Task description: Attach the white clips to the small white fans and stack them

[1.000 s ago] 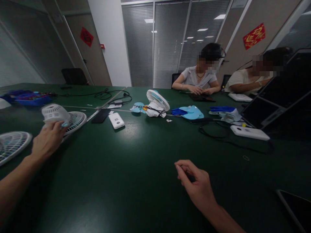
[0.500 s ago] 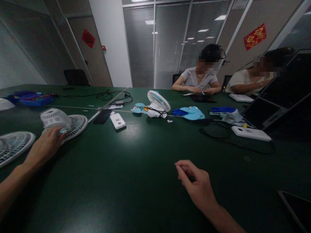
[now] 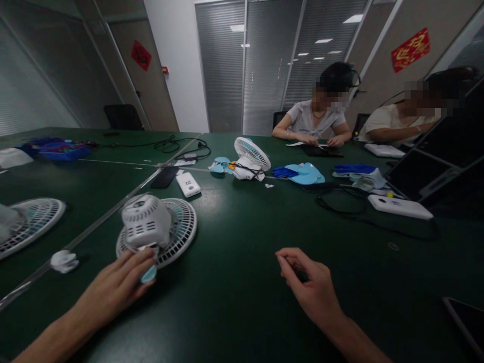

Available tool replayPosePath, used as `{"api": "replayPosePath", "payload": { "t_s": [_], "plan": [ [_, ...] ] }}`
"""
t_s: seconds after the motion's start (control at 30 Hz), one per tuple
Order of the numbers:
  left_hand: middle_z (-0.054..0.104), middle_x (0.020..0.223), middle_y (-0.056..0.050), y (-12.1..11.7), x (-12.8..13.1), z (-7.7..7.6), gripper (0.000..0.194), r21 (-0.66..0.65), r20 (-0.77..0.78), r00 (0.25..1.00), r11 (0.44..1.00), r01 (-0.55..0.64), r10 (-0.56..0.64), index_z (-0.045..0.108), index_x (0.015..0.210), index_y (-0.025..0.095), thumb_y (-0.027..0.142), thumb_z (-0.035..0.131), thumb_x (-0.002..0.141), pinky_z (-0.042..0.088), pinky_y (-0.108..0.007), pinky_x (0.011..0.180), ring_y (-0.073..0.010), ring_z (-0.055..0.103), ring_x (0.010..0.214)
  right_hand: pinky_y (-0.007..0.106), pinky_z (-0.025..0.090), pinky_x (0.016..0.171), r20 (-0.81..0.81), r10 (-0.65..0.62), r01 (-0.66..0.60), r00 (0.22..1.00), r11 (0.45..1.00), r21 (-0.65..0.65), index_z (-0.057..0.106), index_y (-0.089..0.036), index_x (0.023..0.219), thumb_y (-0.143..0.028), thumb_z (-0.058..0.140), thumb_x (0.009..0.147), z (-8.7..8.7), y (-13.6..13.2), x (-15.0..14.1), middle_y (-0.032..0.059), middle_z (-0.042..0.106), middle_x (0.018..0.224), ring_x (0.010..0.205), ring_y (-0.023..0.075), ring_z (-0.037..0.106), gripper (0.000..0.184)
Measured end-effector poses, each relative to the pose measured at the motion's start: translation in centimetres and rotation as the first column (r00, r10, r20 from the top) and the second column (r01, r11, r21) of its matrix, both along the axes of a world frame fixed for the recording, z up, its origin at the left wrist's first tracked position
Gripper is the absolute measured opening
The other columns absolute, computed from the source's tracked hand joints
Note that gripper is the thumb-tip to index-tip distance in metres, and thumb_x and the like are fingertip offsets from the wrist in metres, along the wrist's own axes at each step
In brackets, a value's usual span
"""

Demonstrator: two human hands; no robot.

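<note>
My left hand (image 3: 121,282) grips a white electric fan (image 3: 147,222) at its near side, with a light blue knob (image 3: 149,274) showing at the fingers. This fan lies face down on its round grille, its motor housing upward. My right hand (image 3: 308,282) rests over the table to the right, thumb and fingertips pinched together. Nothing shows between those fingertips. A second white fan grille (image 3: 40,217) lies at the left edge, partly out of view. Crumpled white paper (image 3: 64,261) sits between it and my left forearm.
Across the dark green table (image 3: 234,222) are another small fan (image 3: 249,164), light blue fan blades (image 3: 304,174), blue gloves (image 3: 353,170), white power banks (image 3: 188,185) and black cables. A blue tray (image 3: 64,150) stands far left. Two people sit opposite; a black case (image 3: 446,161) stands right.
My left hand has pulled the fan rightward and nearer across the table, uncovering the crumpled paper. My right hand stays in nearly the same pose. The view has shifted slightly.
</note>
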State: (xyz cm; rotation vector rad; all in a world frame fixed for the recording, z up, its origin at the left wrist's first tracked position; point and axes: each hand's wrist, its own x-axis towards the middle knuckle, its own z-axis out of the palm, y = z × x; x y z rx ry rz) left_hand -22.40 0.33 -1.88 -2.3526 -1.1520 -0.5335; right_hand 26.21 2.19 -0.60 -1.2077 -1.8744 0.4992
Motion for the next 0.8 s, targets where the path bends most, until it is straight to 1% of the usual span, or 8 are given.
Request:
{"api": "replayPosePath", "payload": {
  "t_s": [0.1,0.2,0.3,0.37,0.47,0.53,0.7,0.8],
  "plan": [
    [0.077,0.115,-0.011,-1.0,7.8,0.6,0.023,0.086,-0.069,0.981,0.978,0.189,-0.183,0.070,0.118,0.020,0.024,0.056,0.100,0.061,-0.038,0.087,-0.0286,0.071,0.108,0.023,0.050,0.053,0.043,0.078,-0.081,0.996,0.992,0.095,0.069,-0.023,0.108,-0.024,0.057,0.103,0.4,-0.6,-0.4,-0.0022,0.069,0.073,0.056,0.0129,0.066,0.013],
    [0.075,0.110,-0.013,-0.4,15.8,2.1,0.031,0.030,-0.033,0.916,0.915,0.401,-0.400,0.071,0.107,0.016,0.038,0.049,0.105,0.060,-0.036,0.067,-0.0276,0.067,0.092,0.025,0.053,0.060,0.117,0.158,-0.178,0.981,0.966,0.187,0.065,-0.026,0.117,-0.018,0.057,0.101,0.7,-1.6,-0.9,-0.0020,0.075,0.081,0.060,0.0133,0.071,0.019],
    [0.072,0.113,-0.014,1.3,22.4,3.5,0.035,-0.007,0.005,0.863,0.863,0.505,-0.505,0.070,0.108,0.014,0.043,0.050,0.106,0.057,-0.035,0.059,-0.0238,0.062,0.081,0.027,0.055,0.064,0.151,0.219,-0.252,0.964,0.934,0.252,0.059,-0.027,0.124,-0.023,0.062,0.097,0.9,-2.3,-1.0,-0.0034,0.073,0.081,0.061,0.0143,0.071,0.028],
    [0.070,0.113,-0.013,2.5,25.4,4.0,0.023,-0.011,0.014,0.839,0.839,0.544,-0.544,0.068,0.103,0.015,0.034,0.054,0.104,0.055,-0.034,0.056,-0.0222,0.059,0.077,0.027,0.056,0.060,0.103,0.188,-0.210,0.977,0.939,0.273,0.056,-0.026,0.121,-0.031,0.069,0.093,0.8,-2.4,-0.8,-0.0032,0.072,0.080,0.059,0.0156,0.071,0.031],
    [0.070,0.113,-0.012,4.0,27.6,4.0,0.008,-0.008,0.029,0.834,0.834,0.551,-0.551,0.066,0.101,0.016,0.020,0.059,0.100,0.059,-0.034,0.063,-0.0222,0.061,0.082,0.025,0.057,0.056,0.002,0.109,-0.107,0.994,0.966,0.236,0.054,-0.027,0.118,-0.036,0.074,0.091,0.8,-2.2,-0.3,-0.0024,0.072,0.082,0.059,0.0157,0.070,0.034],
    [0.070,0.113,-0.013,4.5,28.0,3.8,0.009,-0.007,0.057,0.848,0.849,0.528,-0.527,0.065,0.103,0.015,0.019,0.057,0.101,0.063,-0.035,0.069,-0.0239,0.064,0.089,0.023,0.058,0.057,-0.035,0.102,-0.094,0.994,0.977,0.192,0.054,-0.027,0.120,-0.031,0.072,0.094,0.8,-1.9,-0.1,-0.0023,0.072,0.085,0.060,0.0146,0.070,0.032],
    [0.070,0.126,-0.013,4.5,27.4,3.1,0.019,0.003,0.148,0.870,0.880,0.474,-0.469,0.065,0.105,0.015,0.023,0.047,0.107,0.067,-0.035,0.071,-0.0232,0.068,0.096,0.026,0.060,0.064,0.039,0.135,-0.140,0.990,0.974,0.178,0.057,-0.028,0.127,-0.023,0.067,0.099,0.7,-1.8,-0.3,0.0006,0.075,0.095,0.066,0.0148,0.071,0.030],
    [0.063,0.141,-0.016,4.1,25.9,3.9,0.023,-0.011,0.184,0.878,0.892,0.452,-0.442,0.064,0.121,0.017,0.029,0.050,0.107,0.068,-0.035,0.081,-0.0233,0.069,0.111,0.028,0.061,0.067,0.033,0.148,-0.152,0.988,0.968,0.198,0.057,-0.028,0.129,-0.020,0.067,0.099,0.7,-2.0,-0.4,0.0030,0.076,0.102,0.069,0.0155,0.073,0.032]
  ]
}}
